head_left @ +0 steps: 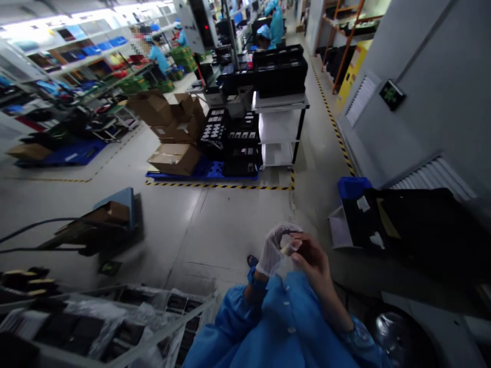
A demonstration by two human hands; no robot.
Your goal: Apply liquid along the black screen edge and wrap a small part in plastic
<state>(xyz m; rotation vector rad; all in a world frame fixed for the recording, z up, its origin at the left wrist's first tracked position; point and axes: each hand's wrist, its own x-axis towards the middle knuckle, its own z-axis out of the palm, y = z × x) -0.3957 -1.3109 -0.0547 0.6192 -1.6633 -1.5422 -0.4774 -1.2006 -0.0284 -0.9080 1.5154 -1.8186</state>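
In front of my blue smock (pixel 287 317), my two hands meet at chest height. My left hand (pixel 271 250) wears a thin white glove, its fingers curled inward. My right hand (pixel 312 258) is bare, with thumb and fingers pinched together close to the gloved fingertips. Between them is a small, pale, thin-looking piece (pixel 290 246), partly covered by the fingers. Its kind is too small and blurred to make out.
A blue pallet (pixel 210 171) holds cartons (pixel 175 157) and black trays (pixel 241 137), beside a white cart (pixel 278 130). Black bins (pixel 356 214) stand right. Lower left is a rack (pixel 153 337) with black parts. Co-workers in blue (pixel 158 57) work behind.
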